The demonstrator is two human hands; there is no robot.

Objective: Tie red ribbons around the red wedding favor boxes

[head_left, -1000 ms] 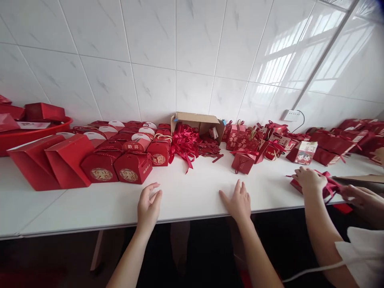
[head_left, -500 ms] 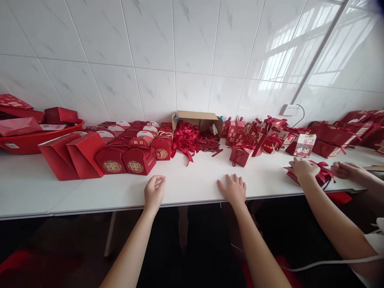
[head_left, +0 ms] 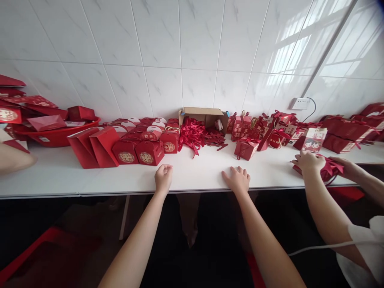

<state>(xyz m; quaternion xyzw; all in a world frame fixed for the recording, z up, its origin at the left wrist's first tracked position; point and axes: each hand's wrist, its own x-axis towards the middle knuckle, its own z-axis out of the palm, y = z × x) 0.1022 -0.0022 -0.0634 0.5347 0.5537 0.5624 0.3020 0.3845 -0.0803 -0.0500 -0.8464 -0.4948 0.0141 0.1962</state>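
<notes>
My left hand rests at the front of the white table with its fingers curled in, and nothing shows in it. Just beyond it stand red gift boxes with gold round emblems. My right hand lies on the table near the edge, fingers spread, touching only the tabletop. Past its fingertips sits a small red box with a ribbon. Between the two groups of boxes, a heap of red ribbons spills from a cardboard box on its side.
At right a co-worker's hands handle a red box with a ribbon bow. Another person's arm reaches in at far left, by a red basin of boxes. A white socket strip is on the tiled wall.
The view has shifted left, and another person's arm now shows at the left edge. My left fingers have curled in a little more. The co-worker's far hand has moved onto the ribboned box.
</notes>
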